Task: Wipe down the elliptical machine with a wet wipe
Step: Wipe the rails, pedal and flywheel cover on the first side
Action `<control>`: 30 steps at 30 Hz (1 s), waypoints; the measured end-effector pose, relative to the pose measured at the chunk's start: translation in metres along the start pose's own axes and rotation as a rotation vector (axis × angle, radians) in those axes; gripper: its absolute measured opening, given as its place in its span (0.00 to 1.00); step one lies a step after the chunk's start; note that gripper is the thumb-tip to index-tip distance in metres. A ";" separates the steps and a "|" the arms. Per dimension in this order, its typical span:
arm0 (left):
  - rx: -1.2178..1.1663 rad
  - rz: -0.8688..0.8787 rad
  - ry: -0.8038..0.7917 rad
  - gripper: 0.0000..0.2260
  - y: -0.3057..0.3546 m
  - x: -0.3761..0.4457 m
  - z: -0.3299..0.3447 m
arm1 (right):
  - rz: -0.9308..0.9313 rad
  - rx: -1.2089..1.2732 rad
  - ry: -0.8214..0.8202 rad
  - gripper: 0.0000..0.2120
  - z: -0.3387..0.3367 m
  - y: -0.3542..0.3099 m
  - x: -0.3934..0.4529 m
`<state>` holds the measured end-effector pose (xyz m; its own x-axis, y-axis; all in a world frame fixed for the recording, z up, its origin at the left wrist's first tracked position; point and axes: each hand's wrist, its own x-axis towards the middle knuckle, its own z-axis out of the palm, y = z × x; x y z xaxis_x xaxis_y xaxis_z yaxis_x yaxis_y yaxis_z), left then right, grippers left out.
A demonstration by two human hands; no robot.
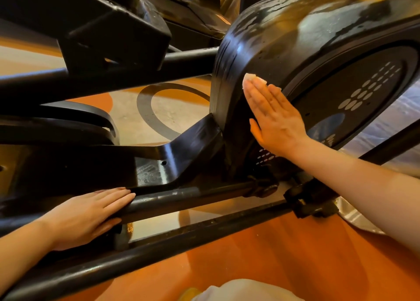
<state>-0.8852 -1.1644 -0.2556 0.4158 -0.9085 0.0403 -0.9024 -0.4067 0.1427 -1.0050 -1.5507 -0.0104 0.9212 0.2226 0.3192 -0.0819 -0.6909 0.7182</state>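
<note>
Head view: right hand flat, pressing wet wipe on elliptical's flywheel cover; left hand open, resting on rail; wipe sits only under fingertips, may slip off the wet curve

Glossy black elliptical machine with pale oval dots, white wet wipe, orange floor with a seemingly grey ring.

The scene is lit warmly from above, and an amber cast is thrown over the floor. Streaked glare is seen on the wet black flywheel housing. Straight bars are bowed by wide-angle distortion, and the upper right edge is smeared by blur.
</note>
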 end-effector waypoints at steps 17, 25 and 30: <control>0.110 0.355 0.194 0.26 0.002 0.012 0.006 | -0.150 -0.110 -0.090 0.32 0.017 -0.004 -0.004; 0.033 0.363 0.240 0.26 0.006 0.011 0.007 | 0.140 0.040 0.034 0.35 -0.018 0.003 0.029; 0.015 0.310 0.206 0.24 0.009 0.010 0.000 | -0.244 -0.254 -0.159 0.34 0.019 -0.011 0.010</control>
<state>-0.8896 -1.1772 -0.2537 0.1354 -0.9510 0.2781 -0.9900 -0.1183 0.0775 -0.9882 -1.5537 -0.0270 0.9711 0.2362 0.0350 0.0732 -0.4338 0.8980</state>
